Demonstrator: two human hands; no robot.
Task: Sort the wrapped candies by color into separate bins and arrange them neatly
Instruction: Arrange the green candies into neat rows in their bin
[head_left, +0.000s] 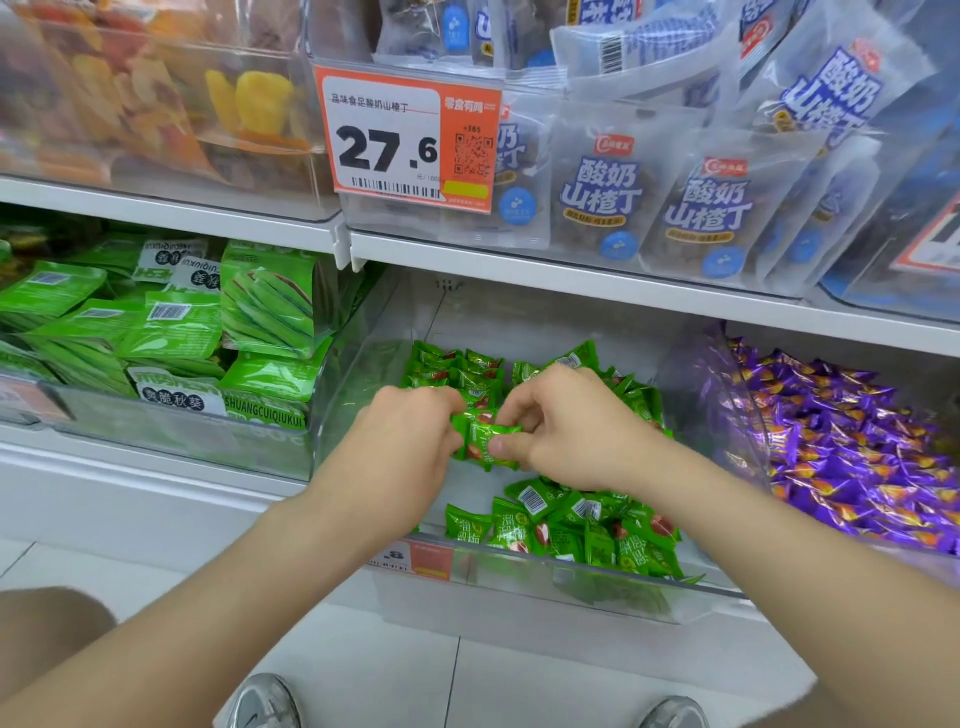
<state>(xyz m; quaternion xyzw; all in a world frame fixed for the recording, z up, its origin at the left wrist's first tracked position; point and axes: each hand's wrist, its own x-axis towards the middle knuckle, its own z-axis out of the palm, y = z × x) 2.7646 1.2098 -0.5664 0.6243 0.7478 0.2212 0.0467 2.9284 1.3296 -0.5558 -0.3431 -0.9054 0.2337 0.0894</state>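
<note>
"27.6" on orange price tag (408, 136)

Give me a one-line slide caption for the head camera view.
The left hand and right hand pinch green wrapped candies above their clear bin, with purple candies binned alongside.

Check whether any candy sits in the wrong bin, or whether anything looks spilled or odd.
No stray colors: the middle bin holds only green candies, the right bin only purple candies. The green ones lie jumbled in loose heaps, not neat.
</note>
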